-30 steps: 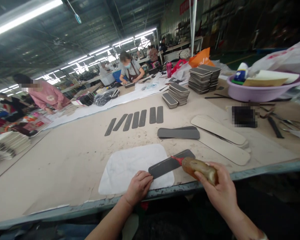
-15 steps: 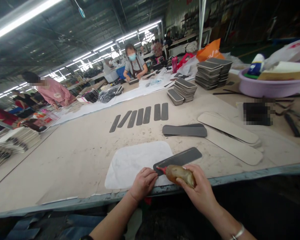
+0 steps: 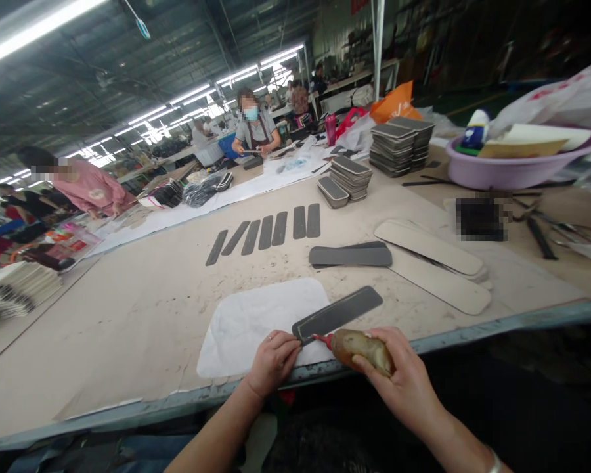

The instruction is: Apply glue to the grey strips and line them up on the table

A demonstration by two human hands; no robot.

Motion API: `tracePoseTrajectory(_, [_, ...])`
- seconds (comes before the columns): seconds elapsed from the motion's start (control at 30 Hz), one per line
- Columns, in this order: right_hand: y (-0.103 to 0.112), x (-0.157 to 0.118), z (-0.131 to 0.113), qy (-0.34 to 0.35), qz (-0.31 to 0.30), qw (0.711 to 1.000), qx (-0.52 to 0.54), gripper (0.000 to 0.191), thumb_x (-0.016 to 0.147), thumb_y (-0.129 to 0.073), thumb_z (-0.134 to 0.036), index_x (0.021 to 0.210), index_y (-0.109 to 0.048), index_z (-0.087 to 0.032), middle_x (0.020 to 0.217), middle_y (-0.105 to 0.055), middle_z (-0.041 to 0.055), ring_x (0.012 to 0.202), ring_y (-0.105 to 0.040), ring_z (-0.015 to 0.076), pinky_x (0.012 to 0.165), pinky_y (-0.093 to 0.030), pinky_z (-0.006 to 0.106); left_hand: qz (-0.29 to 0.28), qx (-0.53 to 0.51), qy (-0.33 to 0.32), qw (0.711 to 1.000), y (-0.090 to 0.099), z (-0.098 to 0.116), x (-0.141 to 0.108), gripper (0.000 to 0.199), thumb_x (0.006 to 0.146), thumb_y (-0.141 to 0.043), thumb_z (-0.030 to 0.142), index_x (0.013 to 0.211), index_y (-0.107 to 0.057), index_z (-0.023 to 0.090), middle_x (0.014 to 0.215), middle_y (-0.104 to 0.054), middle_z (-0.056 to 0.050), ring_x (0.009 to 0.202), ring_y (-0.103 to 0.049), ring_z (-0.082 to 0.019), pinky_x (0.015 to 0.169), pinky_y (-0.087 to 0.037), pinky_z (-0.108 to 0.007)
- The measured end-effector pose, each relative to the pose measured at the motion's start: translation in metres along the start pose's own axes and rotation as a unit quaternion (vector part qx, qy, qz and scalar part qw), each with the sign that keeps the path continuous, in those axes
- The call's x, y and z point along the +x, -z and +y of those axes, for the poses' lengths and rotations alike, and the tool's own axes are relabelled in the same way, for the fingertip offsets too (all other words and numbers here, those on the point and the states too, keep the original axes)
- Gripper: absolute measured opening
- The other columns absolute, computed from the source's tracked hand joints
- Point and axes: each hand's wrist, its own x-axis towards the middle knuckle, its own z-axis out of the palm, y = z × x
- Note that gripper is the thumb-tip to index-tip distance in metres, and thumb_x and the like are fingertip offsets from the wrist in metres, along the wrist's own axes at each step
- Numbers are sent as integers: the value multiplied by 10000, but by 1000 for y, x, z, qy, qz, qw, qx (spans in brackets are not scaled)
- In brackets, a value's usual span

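Note:
My right hand [image 3: 404, 371] is wrapped round a yellowish-brown squeeze glue bottle [image 3: 357, 348], tilted on its side. Its red nozzle points left, at the lower edge of a dark grey strip [image 3: 342, 314] with rounded ends. A thin pale line runs along the strip's upper edge and round its left end. The fingers of my left hand [image 3: 273, 360] pinch that left end and hold it down. Beneath the strip's left part lies a white sheet [image 3: 256, 322] with rounded corners, at the table's front edge.
Farther back lie two crossed dark strips [image 3: 349, 256], long beige pieces [image 3: 438, 282] and a row of short dark strips [image 3: 266, 233]. Stacked pieces [image 3: 347, 180] and a purple basin [image 3: 517, 167] stand behind. Co-workers [image 3: 257, 131] work across the table.
The nozzle has gone from the strip's upper left part to its lower edge, and the pale line now rounds the left end. The whole view has shifted slightly; my left hand still pinches the strip.

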Motion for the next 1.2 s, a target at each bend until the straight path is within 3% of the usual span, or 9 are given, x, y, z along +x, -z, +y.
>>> tracePoseTrajectory(0.43, [61, 16, 39, -20, 192, 965, -176, 346, 780, -624, -457, 994, -542, -198, 907, -580, 66, 857, -559, 236, 779, -488, 393, 5, -2, -1, 1000, -1, -1, 0, 162, 836, -543, 140, 949, -645, 195, 894, -646, -61, 808, -578, -151, 775, -515, -325])
tracePoseTrajectory(0.53, [59, 15, 36, 19, 192, 965, -177, 322, 780, -637, -412, 1003, -545, -199, 904, -577, 66, 881, -554, 241, 789, -490, 396, 2, -5, 5, 1000, -1, -2, 0, 166, 831, -549, 131, 951, -642, 197, 904, -642, -59, 812, -576, -150, 777, -511, -320])
tracePoseTrajectory(0.67, [39, 12, 23, 39, 166, 980, -104, 319, 780, -648, -361, 1038, -526, -219, 958, -567, 68, 903, -558, 236, 790, -499, 395, 6, -9, 7, 1000, -2, -3, 0, 155, 838, -543, 143, 943, -644, 196, 898, -640, -62, 813, -576, -155, 773, -510, -326])
tracePoseTrajectory(0.9, [-2, 8, 3, 22, 40, 999, 0, 276, 818, -605, -329, 1055, -504, -228, 982, -567, 74, 921, -567, 222, 784, -515, 378, -1, -15, 12, 1000, -2, -2, 3, 142, 836, -539, 142, 929, -637, 186, 894, -635, -62, 820, -580, -155, 774, -512, -328])
tracePoseTrajectory(1.0, [3, 10, 10, 20, 55, 998, -23, 276, 818, -604, -334, 1055, -514, -225, 981, -569, 72, 915, -568, 222, 796, -509, 381, -2, -17, 16, 1000, -2, -1, 4, 133, 840, -532, 144, 920, -630, 186, 901, -630, -64, 830, -577, -156, 785, -510, -334])
tracePoseTrajectory(1.2, [43, 18, 38, -26, 169, 977, -129, 329, 784, -636, -410, 1026, -530, -214, 952, -568, 65, 888, -550, 235, 800, -475, 400, 6, -14, 9, 1000, -5, -1, 4, 133, 835, -528, 125, 920, -613, 184, 889, -622, -59, 832, -572, -158, 802, -500, -340])
